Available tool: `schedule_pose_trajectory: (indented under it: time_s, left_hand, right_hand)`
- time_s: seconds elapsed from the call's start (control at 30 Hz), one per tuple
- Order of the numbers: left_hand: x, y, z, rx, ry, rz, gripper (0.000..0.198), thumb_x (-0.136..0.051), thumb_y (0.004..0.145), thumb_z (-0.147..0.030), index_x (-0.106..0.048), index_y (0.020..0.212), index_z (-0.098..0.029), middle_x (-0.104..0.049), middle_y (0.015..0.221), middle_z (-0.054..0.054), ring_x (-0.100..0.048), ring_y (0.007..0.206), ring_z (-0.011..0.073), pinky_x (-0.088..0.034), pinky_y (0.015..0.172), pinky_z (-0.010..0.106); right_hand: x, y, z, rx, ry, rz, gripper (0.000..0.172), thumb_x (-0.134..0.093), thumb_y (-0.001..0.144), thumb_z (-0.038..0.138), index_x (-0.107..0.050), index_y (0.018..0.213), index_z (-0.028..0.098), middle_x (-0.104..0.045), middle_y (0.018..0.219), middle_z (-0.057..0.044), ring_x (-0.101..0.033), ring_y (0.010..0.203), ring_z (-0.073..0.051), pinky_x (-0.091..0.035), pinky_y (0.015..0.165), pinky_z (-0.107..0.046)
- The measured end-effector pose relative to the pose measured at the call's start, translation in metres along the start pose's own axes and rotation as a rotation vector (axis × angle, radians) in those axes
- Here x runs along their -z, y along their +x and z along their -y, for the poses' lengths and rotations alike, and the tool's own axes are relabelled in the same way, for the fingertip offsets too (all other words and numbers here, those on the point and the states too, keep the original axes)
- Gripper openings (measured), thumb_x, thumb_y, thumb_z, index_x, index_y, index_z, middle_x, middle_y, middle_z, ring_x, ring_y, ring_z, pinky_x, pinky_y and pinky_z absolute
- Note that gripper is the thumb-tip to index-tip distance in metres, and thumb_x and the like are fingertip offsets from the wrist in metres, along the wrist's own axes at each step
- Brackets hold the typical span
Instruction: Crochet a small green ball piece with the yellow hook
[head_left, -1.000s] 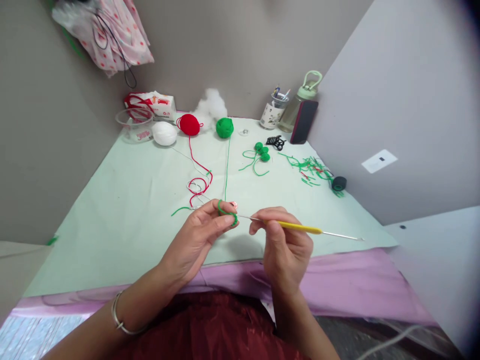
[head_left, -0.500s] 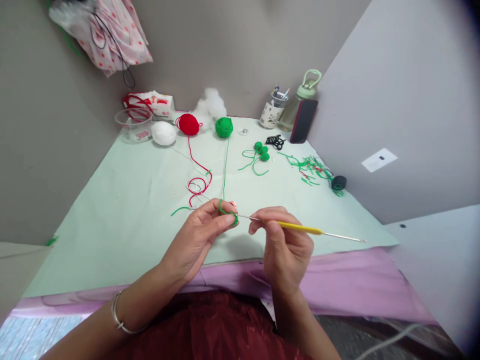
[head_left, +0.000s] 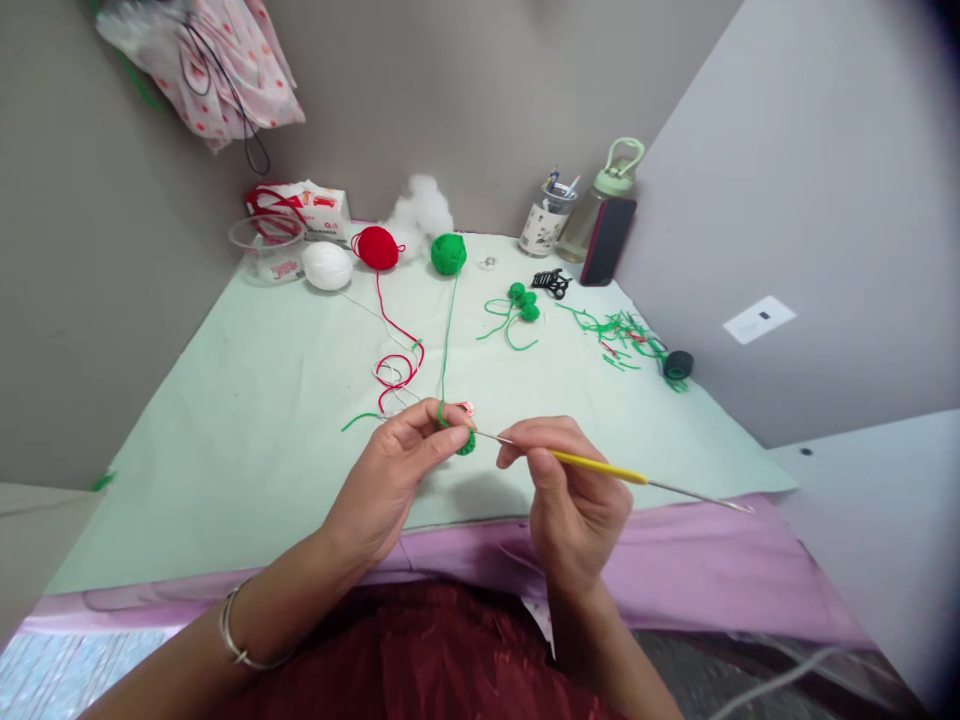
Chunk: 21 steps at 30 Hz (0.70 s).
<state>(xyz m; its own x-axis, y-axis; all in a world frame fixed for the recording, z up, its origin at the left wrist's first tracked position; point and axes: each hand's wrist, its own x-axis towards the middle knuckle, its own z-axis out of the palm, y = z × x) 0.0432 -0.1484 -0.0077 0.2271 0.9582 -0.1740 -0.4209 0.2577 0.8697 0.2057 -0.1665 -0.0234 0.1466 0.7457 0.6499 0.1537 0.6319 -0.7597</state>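
Between the thumb and fingers of my left hand is a small green crochet piece, partly hidden by the fingertips. Green yarn loops over that hand's index finger and runs back to a green yarn ball. My right hand grips a crochet hook with a yellow handle and a metal hook at each end. Its left tip meets the green piece; the exact stitch is too small to make out. A small red-and-white item lies just behind my left fingertips.
Red and white yarn balls stand at the back left near a clear plastic cup and white stuffing. Green crocheted balls, a black claw clip, yarn scraps, a phone and a bottle are farther right.
My right hand has shifted slightly right, and the hook's far end has swung lower and rightward. More of the green piece shows below my left fingertips.
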Motion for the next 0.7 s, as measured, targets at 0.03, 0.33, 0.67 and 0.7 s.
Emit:
schedule_pose_trajectory:
  time_s: [0.03, 0.33, 0.67, 0.7]
  left_hand:
    - [0.0003, 0.0, 0.0003, -0.007, 0.007, 0.005, 0.012, -0.082, 0.086, -0.031, -0.076, 0.084, -0.021, -0.069, 0.098, 0.003, -0.057, 0.104, 0.0212, -0.038, 0.102, 0.035]
    - [0.0034, -0.0011, 0.0069, -0.08, 0.064, 0.003, 0.012, -0.088, 0.084, -0.029, -0.08, 0.092, -0.024, -0.074, 0.099, 0.001, -0.061, 0.1, 0.017, -0.045, 0.095, 0.029]
    - [0.003, -0.0016, 0.0067, -0.051, 0.047, -0.001, 0.018, -0.089, 0.083, -0.028, -0.081, 0.099, -0.025, -0.068, 0.093, -0.001, -0.06, 0.091, 0.0136, -0.048, 0.087, 0.025]
    - [0.0029, -0.0016, 0.0069, -0.052, 0.046, -0.003, 0.018, -0.089, 0.083, -0.027, -0.08, 0.099, -0.025, -0.069, 0.094, 0.0, -0.06, 0.092, 0.0138, -0.048, 0.088, 0.025]
  right_hand:
    - [0.0008, -0.0001, 0.0007, 0.002, -0.006, 0.009, 0.022, -0.061, 0.103, 0.013, -0.079, 0.107, 0.025, -0.076, 0.09, -0.002, -0.069, 0.078, -0.016, -0.058, 0.071, -0.032]
    - [-0.0035, -0.0035, -0.0023, 0.016, 0.019, -0.027, 0.021, -0.061, 0.104, 0.016, -0.079, 0.108, 0.026, -0.077, 0.091, -0.002, -0.069, 0.076, -0.015, -0.058, 0.07, -0.032]
    - [-0.0049, -0.0047, -0.0041, -0.027, 0.072, -0.032, 0.019, -0.061, 0.105, 0.02, -0.079, 0.105, 0.026, -0.075, 0.087, -0.002, -0.068, 0.073, -0.016, -0.057, 0.067, -0.033]
    - [-0.0048, -0.0047, -0.0039, -0.032, 0.077, -0.029, 0.02, -0.061, 0.105, 0.019, -0.079, 0.104, 0.026, -0.075, 0.087, -0.002, -0.067, 0.073, -0.016, -0.057, 0.068, -0.033]
